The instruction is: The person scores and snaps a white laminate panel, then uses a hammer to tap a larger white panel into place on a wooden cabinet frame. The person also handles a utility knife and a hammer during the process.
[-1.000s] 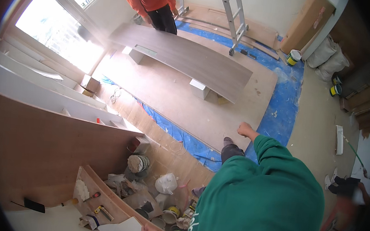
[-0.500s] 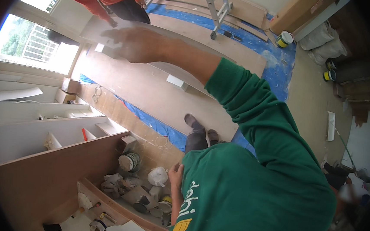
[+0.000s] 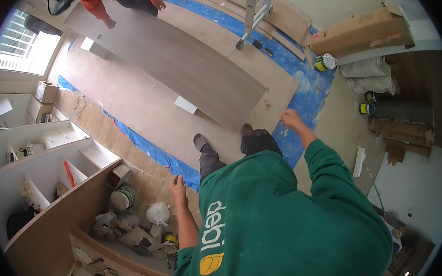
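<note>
A long grey-brown wood panel (image 3: 170,56) lies raised on white blocks, a near one (image 3: 185,104) and a far one (image 3: 94,48). To the right of the panel's near end, my right hand (image 3: 291,119) hangs in the air, fingers loosely bent and slightly apart, with nothing visible in it. My left hand (image 3: 177,187) is low at my left side, near the cabinet, its fingers loosely spread and no object showing. Neither hand touches the panel. My feet stand at its near end. At its far end is a person in an orange top (image 3: 92,6), one hand close to its edge.
Cardboard sheeting (image 3: 136,87) and blue plastic sheet (image 3: 307,100) cover the floor. Left is an open cabinet carcass (image 3: 61,193) with cluttered compartments, beside buckets and rubbish. A ladder (image 3: 257,11), a long cardboard box (image 3: 361,32) and a paint bucket (image 3: 324,62) stand beyond.
My right arm has swung from over the panel to my right side, the hand coming away. My left hand has moved slightly outward. My view has shifted, showing more of the panel.
</note>
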The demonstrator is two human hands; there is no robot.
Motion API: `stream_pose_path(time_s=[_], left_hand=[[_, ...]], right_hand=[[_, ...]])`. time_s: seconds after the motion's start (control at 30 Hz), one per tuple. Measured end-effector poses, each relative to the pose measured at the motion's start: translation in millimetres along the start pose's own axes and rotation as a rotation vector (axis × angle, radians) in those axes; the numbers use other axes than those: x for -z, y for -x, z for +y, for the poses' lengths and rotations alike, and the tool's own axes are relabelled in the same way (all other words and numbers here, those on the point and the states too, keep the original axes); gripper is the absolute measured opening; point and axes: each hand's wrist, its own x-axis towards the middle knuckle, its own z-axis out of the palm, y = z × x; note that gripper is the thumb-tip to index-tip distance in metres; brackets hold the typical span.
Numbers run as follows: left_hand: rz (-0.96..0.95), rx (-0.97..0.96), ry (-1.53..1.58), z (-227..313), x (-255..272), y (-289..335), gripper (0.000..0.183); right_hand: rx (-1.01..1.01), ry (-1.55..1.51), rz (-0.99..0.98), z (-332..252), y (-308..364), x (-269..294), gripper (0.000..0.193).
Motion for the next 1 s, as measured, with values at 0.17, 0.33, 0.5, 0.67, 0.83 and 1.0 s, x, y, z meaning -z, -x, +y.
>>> stream_pose_path(time_s=[0.17, 0.33, 0.5, 0.67, 0.83, 1.0], left_hand=[[0.046, -0.139, -0.201, 11.4, -67.6, -41.0, 0.038], [0.045, -0.11, -0.203, 17.9, -186.5, -41.3, 0.035], [0.088, 0.25, 0.109, -32.1, -310.8, -18.2, 0.041], [-0.076, 0.166, -0.31, -39.1, -395.9, -37.3, 0.045], [0.159, 0.228, -0.057, -39.2, -437.1, -110.4, 0.054], [0.341, 0.233, -0.282, -89.8, -443.4, -150.8, 0.063]], right_hand=[[0.031, 0.057, -0.129, -21.0, -18.9, -17.1, 0.035], [0.18, 0.333, -0.215, -33.6, -132.6, -20.6, 0.038], [0.373, 0.519, -0.195, -65.7, -246.3, -14.2, 0.042], [0.35, 0.574, -0.206, -41.5, -352.2, -14.1, 0.049], [0.462, 0.537, -0.09, -25.9, -414.1, -22.3, 0.061], [0.347, 0.412, -0.243, -21.1, -462.9, -45.8, 0.062]])
